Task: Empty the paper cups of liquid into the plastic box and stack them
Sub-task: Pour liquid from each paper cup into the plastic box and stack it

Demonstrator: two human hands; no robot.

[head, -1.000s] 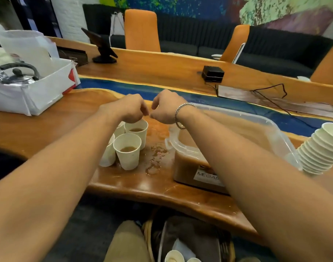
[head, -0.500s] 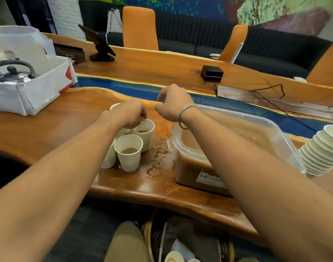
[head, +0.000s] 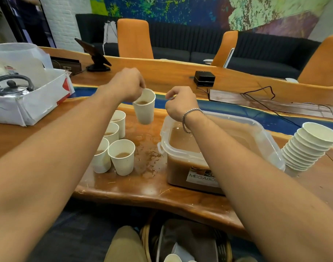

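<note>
Over the wet wooden table, the left hand pinches a paper cup by its rim. The cup is nearly upright so the brown liquid does not spill, and it hangs between the full cups and the plastic box. The right hand hovers over the box's far left corner with its fingers curled; I cannot tell whether it grips anything.

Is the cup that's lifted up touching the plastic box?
Apart. The head view shows table between the lifted cup, in the left hand, and the plastic box.
</note>
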